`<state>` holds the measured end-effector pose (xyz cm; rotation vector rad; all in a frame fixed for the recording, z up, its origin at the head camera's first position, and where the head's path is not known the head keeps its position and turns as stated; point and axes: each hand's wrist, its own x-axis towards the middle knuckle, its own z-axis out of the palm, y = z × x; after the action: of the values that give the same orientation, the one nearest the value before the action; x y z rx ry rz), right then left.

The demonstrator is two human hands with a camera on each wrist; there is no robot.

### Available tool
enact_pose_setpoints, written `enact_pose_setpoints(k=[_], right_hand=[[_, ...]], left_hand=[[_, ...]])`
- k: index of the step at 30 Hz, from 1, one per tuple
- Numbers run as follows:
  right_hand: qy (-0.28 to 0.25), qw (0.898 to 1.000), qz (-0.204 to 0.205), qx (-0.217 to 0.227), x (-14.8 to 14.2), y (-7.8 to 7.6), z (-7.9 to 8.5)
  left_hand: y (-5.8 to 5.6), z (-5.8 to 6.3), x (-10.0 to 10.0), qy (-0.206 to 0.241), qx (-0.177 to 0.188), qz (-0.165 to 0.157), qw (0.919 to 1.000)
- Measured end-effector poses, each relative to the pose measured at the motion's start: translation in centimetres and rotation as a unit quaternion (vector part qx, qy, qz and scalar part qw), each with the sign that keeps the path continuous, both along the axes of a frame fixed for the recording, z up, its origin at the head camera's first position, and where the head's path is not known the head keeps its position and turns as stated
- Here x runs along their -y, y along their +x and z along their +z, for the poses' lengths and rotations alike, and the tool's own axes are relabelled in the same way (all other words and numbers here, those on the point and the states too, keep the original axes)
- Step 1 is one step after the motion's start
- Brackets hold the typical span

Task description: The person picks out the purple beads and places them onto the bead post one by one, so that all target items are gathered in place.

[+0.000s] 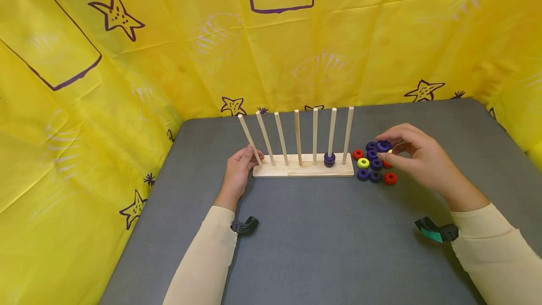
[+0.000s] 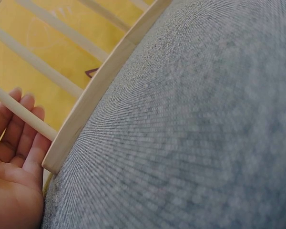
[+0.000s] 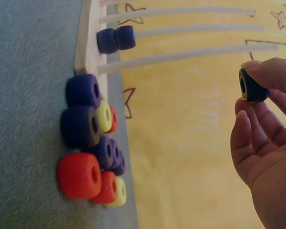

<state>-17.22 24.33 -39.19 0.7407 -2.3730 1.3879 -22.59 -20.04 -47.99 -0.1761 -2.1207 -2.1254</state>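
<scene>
Dark blue bead up in the air here, pinched between thumb and fingers of the right hand, right over the loose pile! That's the side to watch: five more dark blue beads, three red beads and two yellow beads bunched together on the grey bench, just off the right end of the wooden rack. Seven pegs on this rack, and two threaded beads, both dark blue, sit stacked at the foot of the second from the right. Over at the far left, the left hand is at the end of the rack, its fingers loosely extended behind the leftmost peg, not curled around it. And behind it all, a yellow cloth covered in starfish and fish drawings!
</scene>
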Motion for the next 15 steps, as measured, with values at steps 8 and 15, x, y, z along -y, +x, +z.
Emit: enact_pose_setpoints(k=[8, 15], right_hand=[[0.016, 1.000, 0.000, -0.020, 0.9, -0.1, 1.2], [0.011, 0.999, 0.010, -0.035, 1.7, -0.6, 2.3]], left_hand=[[0.0, 0.0, -0.1, 0.005, -0.004, -0.001, 1.0000], [-0.1, -0.1, 0.0, 0.005, -0.002, -0.002, 1.0000]])
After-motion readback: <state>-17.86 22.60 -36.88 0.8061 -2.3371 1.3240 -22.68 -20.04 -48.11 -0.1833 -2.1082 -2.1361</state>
